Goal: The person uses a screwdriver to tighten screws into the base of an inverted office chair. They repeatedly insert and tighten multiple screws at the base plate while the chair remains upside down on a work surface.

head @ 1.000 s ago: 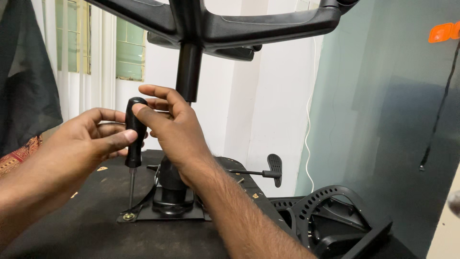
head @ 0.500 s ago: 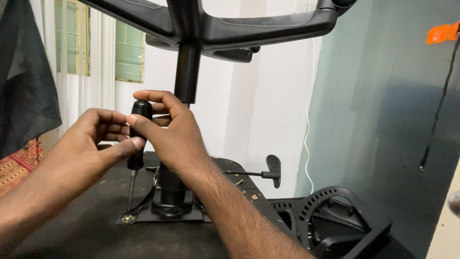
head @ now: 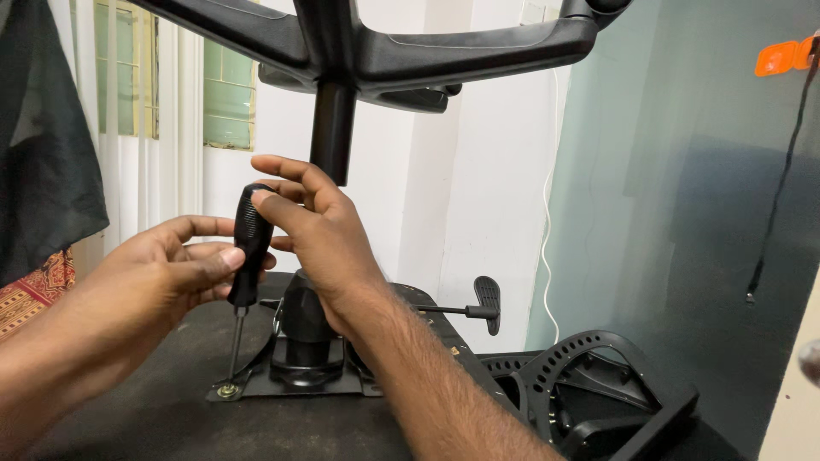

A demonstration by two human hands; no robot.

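A screwdriver [head: 248,243] with a black ribbed handle stands upright, its tip on a bolt with a washer [head: 227,391] at the corner of a black metal mounting plate [head: 256,388]. My left hand [head: 162,273] pinches the handle's lower part with thumb and fingers. My right hand [head: 316,235] wraps its fingers around the handle's top. The plate sits on the upturned underside of a black chair seat [head: 154,410]. A black gas-lift column [head: 331,128] rises from the plate to the star base [head: 478,51] overhead.
A black adjustment lever [head: 478,303] sticks out to the right of the plate. A black perforated plastic chair part [head: 589,384] lies at the lower right. A white cable [head: 547,222] hangs down the white wall. Dark cloth [head: 43,154] hangs at the left.
Both hands have shifted their grip around the screwdriver handle, the right fingers moving from the side to the top. The screwdriver stays upright on the same bolt.
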